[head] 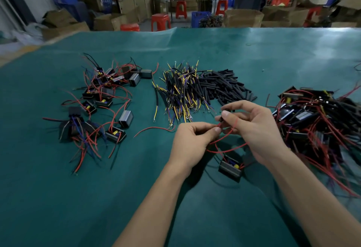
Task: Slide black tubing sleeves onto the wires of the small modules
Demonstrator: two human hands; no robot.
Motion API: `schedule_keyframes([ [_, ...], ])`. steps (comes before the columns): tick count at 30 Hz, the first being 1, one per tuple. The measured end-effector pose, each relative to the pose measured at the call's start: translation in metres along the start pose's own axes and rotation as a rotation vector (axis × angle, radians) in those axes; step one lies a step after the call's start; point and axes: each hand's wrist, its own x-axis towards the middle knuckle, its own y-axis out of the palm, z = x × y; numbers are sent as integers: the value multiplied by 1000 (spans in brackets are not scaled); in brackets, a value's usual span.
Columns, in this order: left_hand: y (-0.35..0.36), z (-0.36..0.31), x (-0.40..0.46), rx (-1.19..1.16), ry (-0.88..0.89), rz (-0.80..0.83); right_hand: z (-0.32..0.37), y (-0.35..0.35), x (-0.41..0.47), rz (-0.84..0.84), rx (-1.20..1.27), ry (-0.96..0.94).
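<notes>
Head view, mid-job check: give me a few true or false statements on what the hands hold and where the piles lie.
1. The left hand pinches a red wire. True.
2. The module being worked on is lifted high above the hands. False: it sits low by the green mat, below the hands, its red wires running up to them.
3. The loose black sleeves lie in a pile beyond the hands. True.
4. The right hand lies flat and open on the mat. False: it is raised, its fingers pinching a small black piece, probably a sleeve, at the wire's end.
5. The yellow and blue leads lie right of the sleeves. False: they lie left of them.
</notes>
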Motion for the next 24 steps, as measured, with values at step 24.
schedule_keyframes([
  [24, 6, 12, 2, 201, 54, -159, -2, -8, 1, 22, -63, -35],
])
